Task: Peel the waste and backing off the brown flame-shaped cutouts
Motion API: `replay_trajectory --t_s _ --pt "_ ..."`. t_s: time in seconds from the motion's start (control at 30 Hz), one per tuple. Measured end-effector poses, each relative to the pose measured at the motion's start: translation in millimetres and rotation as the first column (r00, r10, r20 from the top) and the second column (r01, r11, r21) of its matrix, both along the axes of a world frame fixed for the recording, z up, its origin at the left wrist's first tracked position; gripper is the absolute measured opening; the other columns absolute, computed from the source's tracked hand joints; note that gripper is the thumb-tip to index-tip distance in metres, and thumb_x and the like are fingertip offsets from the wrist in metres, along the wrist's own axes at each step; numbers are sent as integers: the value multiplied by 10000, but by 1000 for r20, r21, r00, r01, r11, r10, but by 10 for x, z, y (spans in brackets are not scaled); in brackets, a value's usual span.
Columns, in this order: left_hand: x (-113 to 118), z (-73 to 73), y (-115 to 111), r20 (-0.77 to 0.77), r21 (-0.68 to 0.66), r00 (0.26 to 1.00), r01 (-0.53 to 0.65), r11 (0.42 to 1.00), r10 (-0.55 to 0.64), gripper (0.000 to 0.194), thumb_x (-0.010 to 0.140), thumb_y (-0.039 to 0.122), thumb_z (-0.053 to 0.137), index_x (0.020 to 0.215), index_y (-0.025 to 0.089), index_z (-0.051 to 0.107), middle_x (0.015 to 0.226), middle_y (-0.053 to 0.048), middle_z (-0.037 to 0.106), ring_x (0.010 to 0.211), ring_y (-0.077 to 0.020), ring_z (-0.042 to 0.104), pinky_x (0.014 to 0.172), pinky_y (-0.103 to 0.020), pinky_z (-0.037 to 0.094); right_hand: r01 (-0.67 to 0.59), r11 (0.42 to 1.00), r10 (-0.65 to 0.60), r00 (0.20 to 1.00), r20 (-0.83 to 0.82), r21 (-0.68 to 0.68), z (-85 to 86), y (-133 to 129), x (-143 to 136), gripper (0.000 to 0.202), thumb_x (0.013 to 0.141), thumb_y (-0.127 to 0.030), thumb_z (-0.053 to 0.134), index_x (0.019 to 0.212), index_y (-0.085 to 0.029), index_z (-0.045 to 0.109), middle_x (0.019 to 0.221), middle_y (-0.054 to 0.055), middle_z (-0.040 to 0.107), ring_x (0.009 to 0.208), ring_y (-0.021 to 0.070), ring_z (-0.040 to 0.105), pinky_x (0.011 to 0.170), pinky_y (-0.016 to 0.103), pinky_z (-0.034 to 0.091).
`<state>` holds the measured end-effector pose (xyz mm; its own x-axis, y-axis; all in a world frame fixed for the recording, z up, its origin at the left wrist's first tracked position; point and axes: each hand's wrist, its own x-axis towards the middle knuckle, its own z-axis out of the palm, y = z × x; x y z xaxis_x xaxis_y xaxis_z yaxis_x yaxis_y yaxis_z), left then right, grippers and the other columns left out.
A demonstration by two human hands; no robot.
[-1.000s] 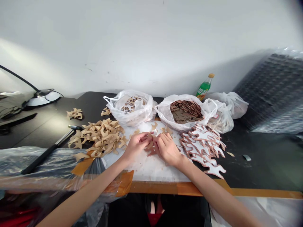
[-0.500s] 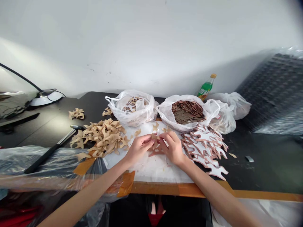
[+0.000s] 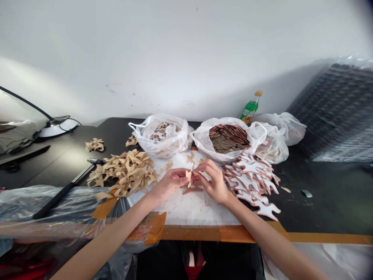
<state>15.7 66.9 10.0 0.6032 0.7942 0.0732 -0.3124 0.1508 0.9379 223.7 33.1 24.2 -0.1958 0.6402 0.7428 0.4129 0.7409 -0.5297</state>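
My left hand [image 3: 171,182] pinches a small tan curvy-edged piece [image 3: 189,179], tilted on edge above the white sheet [image 3: 180,212]. My right hand [image 3: 214,181] is closed at the same piece from the other side, where a thin white edge shows; its fingertips partly hide the contact. Below both hands lies a reddish-brown piece [image 3: 192,190] on the sheet. A heap of curled tan cut-outs [image 3: 128,171] lies to the left. On the right are stacked white pieces with pinkish-brown edges [image 3: 250,181].
Behind the hands stand two open plastic bags, one with mixed pieces [image 3: 163,146] and one with brown pieces [image 3: 204,146]. A green bottle [image 3: 250,109] and tied bags [image 3: 274,144] are beyond. A black-handled tool [image 3: 55,200] lies left; a wrapped black stack [image 3: 338,112] stands right.
The tan piece has turned from lying flatter to standing on edge, and a white edge now shows at its top. My hands have shifted slightly; the view has moved a little.
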Motion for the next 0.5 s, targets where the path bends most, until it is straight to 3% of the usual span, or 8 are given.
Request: replay_trajectory --t_s 0.1,0.2,0.37,0.5 --pt "20 4 -3 13 -83 1000 4 997 -3 385 752 324 931 1086 172 816 898 -82 770 837 -228 700 799 -349 529 64 997 -66 996 52 53 -15 -7 -5 104 1033 -162 593 1048 -229 671 944 58 661 893 223 608 809 380 482" --pt "37 -23 -2 15 -106 996 -87 991 89 363 706 267 956 1026 174 812 749 -22 709 731 -177 668 713 -295 512 112 982 -135 979 155 149 -54 -17 -11 96 1028 -148 599 1063 -211 663 926 55 682 840 215 595 778 373 435" --pt "35 -57 15 44 -140 988 -139 980 146 384 646 246 985 977 193 798 970 -40 763 864 -184 686 790 -303 554 101 965 -172 940 293 243 -75 -36 -28 89 1046 -169 566 1067 -187 650 865 48 679 791 209 558 733 363 367" --pt "20 -35 17 67 -153 987 -136 979 148 378 660 260 982 981 198 794 1020 -45 768 948 -196 682 835 -309 557 76 967 -158 927 340 243 -55 -45 -39 108 1063 -221 552 1064 -180 652 861 56 674 796 212 544 743 361 363"
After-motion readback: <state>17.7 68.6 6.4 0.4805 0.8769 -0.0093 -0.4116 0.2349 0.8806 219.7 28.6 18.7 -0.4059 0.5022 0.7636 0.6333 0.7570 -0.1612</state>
